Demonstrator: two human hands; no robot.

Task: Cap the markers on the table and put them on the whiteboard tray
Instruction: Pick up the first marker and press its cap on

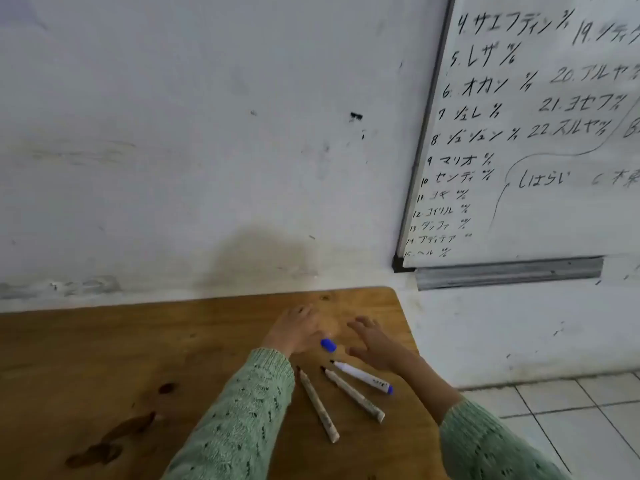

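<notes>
Three uncapped markers lie side by side on the wooden table (104,341): a white one with blue ends (363,376), and two worn whitish ones (355,396) (318,406), tips pointing away from me. A blue cap (328,345) lies just beyond them. My left hand (298,329) rests flat on the table, its edge touching or almost touching the cap. My right hand (375,342) hovers with fingers spread to the right of the cap, above the blue marker's tip. The whiteboard tray (509,273) is a grey metal ledge under the whiteboard (540,209), up to the right.
The table's rounded far right corner (391,292) ends near the wall, short of the tray. Dark stains (114,434) mark the table at the near left. White tiled floor (568,396) lies to the right. The whiteboard is covered in handwriting.
</notes>
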